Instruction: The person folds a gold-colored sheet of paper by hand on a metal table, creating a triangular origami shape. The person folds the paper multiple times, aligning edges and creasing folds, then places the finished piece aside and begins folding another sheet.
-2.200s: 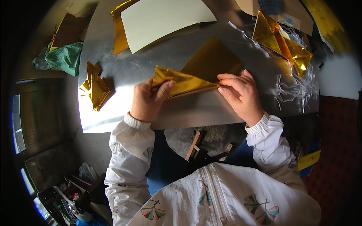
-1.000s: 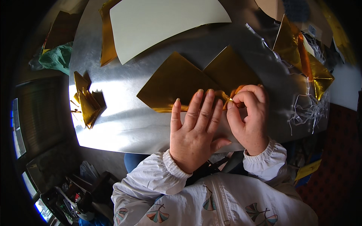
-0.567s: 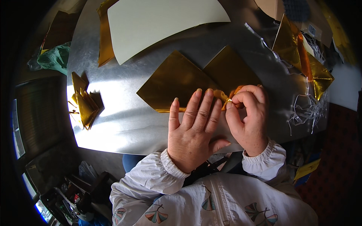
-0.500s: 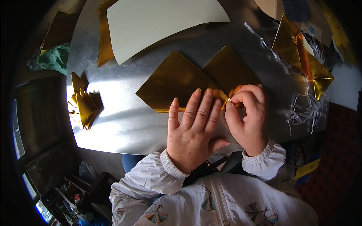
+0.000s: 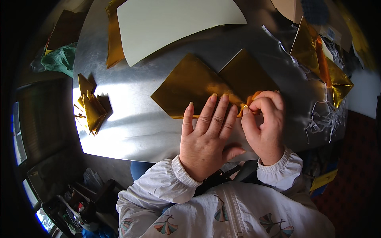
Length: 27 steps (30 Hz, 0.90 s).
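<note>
Foil paper, gold and folded, flat on the desk toward the front edge, with one corner pointing away and a bunched, orange-tinted part at the right. Pressed along its near edge by the left hand, palm down, with fingers slightly apart and nothing gripped. Pinched at the bunched part by the right hand, with thumb and forefinger together, clamped on the foil. Partly overlapping a second gold panel behind; impossible to tell whether separate or joined. Judging by this hold, probably at a creasing or gathering step, with flattening on one side and tucking or twisting on the other. For the next move, best to press flat, pinch firmly and work the gathers evenly without tearing. Well apart at left, a cluster of folded gold pieces.
</note>
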Available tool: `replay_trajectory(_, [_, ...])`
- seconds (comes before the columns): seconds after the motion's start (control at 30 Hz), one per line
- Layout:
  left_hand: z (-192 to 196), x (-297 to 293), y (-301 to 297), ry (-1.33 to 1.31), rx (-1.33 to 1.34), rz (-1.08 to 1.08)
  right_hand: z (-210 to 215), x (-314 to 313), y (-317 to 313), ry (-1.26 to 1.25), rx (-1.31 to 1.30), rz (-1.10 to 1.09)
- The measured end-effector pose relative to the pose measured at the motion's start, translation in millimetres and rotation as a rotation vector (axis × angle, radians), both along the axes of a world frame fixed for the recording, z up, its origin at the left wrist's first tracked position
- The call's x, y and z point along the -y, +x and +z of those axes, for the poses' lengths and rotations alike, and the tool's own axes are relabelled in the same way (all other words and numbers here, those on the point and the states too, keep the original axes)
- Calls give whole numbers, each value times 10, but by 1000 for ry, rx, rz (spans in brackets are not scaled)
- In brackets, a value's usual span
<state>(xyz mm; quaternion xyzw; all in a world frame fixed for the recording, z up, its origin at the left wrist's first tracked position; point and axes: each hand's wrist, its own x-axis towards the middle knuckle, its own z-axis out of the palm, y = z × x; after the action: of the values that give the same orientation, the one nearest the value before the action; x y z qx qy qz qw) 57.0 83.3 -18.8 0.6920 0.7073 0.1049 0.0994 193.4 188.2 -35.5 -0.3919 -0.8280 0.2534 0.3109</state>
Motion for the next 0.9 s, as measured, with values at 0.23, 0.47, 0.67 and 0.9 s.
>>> replay_trajectory(0.23, [-3,-8,-14,9,-31,-27,6,8,23,-17,12,3])
replay_trajectory(0.47, [-9,2,-9,-23,42,-2,43,32,47,-18,62,-15])
replay_trajectory(0.67, [-16,-2,-11,-18,42,-9,46,36,52,25,73,-24])
replay_trajectory(0.9, [-16,-3,-16,3,-4,-27,37,1,130,-9,69,-87])
